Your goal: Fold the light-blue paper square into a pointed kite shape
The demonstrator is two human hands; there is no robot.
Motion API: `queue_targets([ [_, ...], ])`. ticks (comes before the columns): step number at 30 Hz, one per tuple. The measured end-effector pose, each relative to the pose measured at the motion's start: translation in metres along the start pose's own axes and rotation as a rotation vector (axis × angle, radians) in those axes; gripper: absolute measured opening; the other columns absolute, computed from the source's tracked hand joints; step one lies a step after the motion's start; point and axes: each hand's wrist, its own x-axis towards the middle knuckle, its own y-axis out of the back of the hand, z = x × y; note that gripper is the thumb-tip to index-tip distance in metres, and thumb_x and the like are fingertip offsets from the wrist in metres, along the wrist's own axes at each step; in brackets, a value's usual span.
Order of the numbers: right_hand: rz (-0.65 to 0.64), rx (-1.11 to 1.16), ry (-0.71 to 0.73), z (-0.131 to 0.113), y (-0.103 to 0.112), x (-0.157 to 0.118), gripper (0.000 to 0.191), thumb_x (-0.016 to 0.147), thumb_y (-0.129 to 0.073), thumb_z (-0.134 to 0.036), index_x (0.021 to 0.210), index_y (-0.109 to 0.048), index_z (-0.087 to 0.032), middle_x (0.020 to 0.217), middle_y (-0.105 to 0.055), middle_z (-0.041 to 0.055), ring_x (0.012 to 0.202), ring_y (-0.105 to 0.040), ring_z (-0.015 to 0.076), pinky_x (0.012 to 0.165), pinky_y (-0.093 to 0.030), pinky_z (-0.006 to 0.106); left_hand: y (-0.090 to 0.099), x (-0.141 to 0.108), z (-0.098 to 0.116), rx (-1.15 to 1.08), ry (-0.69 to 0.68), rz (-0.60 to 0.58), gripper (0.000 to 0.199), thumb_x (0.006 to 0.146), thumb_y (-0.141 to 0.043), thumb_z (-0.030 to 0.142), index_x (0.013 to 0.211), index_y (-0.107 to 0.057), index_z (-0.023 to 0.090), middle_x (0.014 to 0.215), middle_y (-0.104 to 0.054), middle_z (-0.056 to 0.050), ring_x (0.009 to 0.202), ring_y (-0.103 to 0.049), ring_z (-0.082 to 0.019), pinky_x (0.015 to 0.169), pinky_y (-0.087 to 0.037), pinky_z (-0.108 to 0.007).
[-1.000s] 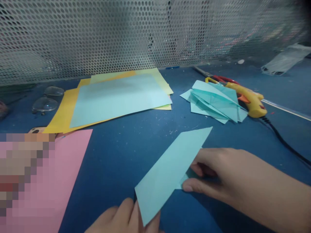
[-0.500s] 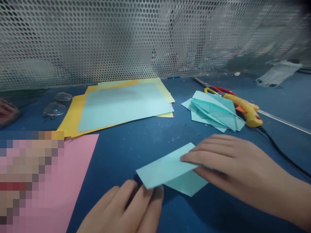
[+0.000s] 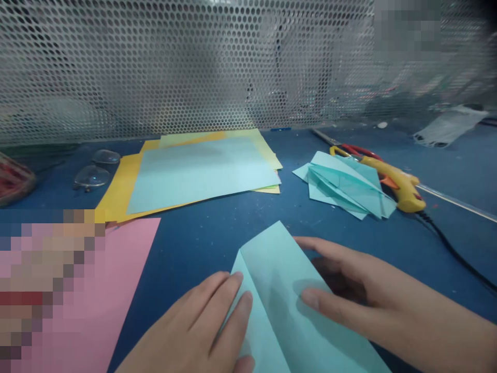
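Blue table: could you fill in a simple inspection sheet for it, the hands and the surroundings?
Surface: blue table, small pale specks.
Job's things: creased light-blue paper at both hands; folded light-blue pieces piled farther back.
Clutter: paper stack, pink sheet, eyeglasses, scissors, yellow gun-shaped tool.
Hands: left hand lies on the paper; right hand has its thumb over it, grip unclear.
Cables: black cord from that tool.
Surroundings: perforated screen behind the table.
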Motion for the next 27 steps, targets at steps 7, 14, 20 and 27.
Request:
queue_targets([
  [7, 0.055, -0.063, 0.043, 0.005, -0.001, 0.009, 0.053, 0.086, -0.063, -0.032, 0.138, -0.066, -0.02, 0.079, -0.072, 0.0007, 0.065, -0.069, 0.0192, 0.057, -0.059, 0.029, -0.009, 0.0, 0.0, -0.071, 0.042, 0.018, 0.033, 0.108, -0.034, 0.018, 0.113, -0.067, 0.021, 0.131, -0.073, -0.012, 0.121, -0.07, -0.027, 0.097, -0.057, -0.034],
  [14, 0.116, -0.276, 0.335, 0.005, -0.002, 0.013, 0.04, 0.091, -0.057, -0.013, 0.127, -0.073, -0.025, 0.083, -0.072, -0.0012, 0.063, -0.066, 0.0126, 0.058, -0.056, 0.021, -0.006, -0.006, -0.01, 0.002, -0.092, -0.049, 0.035, 0.109, -0.028, 0.017, 0.123, -0.06, 0.016, 0.129, -0.072, -0.016, 0.119, -0.071, -0.03, 0.092, -0.061, -0.04],
  [20, 0.191, -0.555, 0.771, 0.028, -0.003, 0.021, 0.045, 0.105, -0.043, -0.01, 0.142, -0.062, -0.025, 0.131, -0.072, 0.0068, 0.115, -0.07, 0.015, 0.099, -0.055, 0.027, -0.011, -0.007, -0.013, 0.016, -0.124, -0.093, 0.037, 0.111, -0.028, 0.021, 0.132, -0.057, 0.015, 0.135, -0.069, -0.018, 0.126, -0.067, -0.031, 0.099, -0.058, -0.041],
  [27, -0.051, -0.648, 0.927, 0.03, -0.002, 0.023, 0.048, 0.114, -0.024, -0.021, 0.145, -0.061, -0.021, 0.148, -0.064, 0.006, 0.147, -0.045, 0.0121, 0.123, -0.033, 0.029, -0.016, -0.009, -0.015, -0.012, -0.111, -0.111, 0.035, 0.112, -0.03, 0.024, 0.136, -0.055, 0.016, 0.143, -0.06, -0.025, 0.14, -0.053, -0.036, 0.108, -0.051, -0.046],
])
